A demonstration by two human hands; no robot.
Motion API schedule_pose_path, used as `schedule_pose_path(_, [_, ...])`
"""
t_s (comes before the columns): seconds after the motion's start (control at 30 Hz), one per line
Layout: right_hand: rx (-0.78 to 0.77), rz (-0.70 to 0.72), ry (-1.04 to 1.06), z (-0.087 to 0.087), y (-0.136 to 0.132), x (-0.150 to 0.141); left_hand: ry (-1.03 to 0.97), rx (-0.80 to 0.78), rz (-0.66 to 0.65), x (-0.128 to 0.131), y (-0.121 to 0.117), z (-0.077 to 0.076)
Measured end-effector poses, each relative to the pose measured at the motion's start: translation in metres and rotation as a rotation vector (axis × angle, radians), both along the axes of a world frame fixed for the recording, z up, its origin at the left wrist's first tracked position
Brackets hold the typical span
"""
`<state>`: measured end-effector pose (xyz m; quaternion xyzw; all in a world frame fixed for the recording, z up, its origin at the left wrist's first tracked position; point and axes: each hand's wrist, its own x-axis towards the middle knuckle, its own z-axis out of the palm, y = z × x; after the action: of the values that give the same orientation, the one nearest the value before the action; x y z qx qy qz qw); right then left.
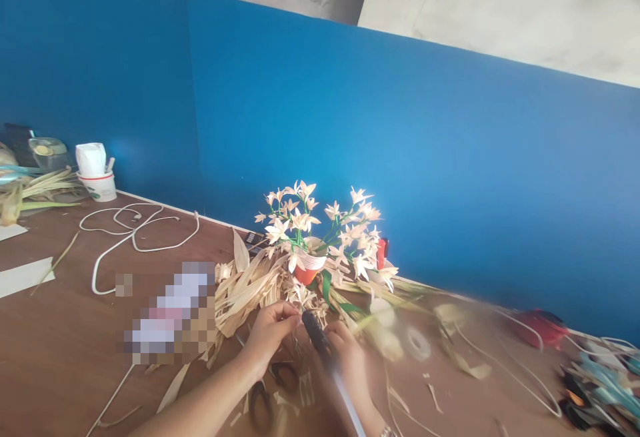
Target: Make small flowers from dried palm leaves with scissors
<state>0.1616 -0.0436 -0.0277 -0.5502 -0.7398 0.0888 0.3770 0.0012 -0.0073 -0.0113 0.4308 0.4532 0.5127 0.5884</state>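
My left hand [273,330] is closed in a pinch, thumb against fingers; whatever it pinches is too small to make out. Close by on its right, my right hand [347,357] has curled fingers, partly covered by a long object with a black end [314,329] and a pale strip. I cannot tell if that object is held or hangs before the camera. Just beyond stand pale husk-like flowers [300,220] on green stems in a white and orange cup [310,267]. Dry husks [255,284] lie beside the left hand. Black-handled scissors [261,405] rest under my wrists.
A blurred phone-like device [170,314] and a white cable [145,247] lie on the brown table [65,350]. A white tape roll [417,344] is right of my hands. Further right are a red object [540,327] and clutter. A blue partition [400,144] runs behind.
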Motion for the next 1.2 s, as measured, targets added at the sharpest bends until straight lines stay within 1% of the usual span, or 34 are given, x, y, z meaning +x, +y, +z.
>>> schedule_pose_path(0.2, [-0.016,0.004,0.011,0.0004,-0.0004,0.0002,-0.023,-0.010,-0.008,0.0000,-0.0003,0.0007])
schedule_pose_path(0.87, [0.018,-0.004,-0.008,-0.0022,0.0006,0.0015,-0.047,0.000,-0.019,0.0004,-0.0018,0.0034])
schedule_pose_path(1.2, [0.006,0.014,0.003,0.0001,-0.0003,0.0006,-0.082,-0.006,-0.022,0.0005,-0.0008,-0.0008])
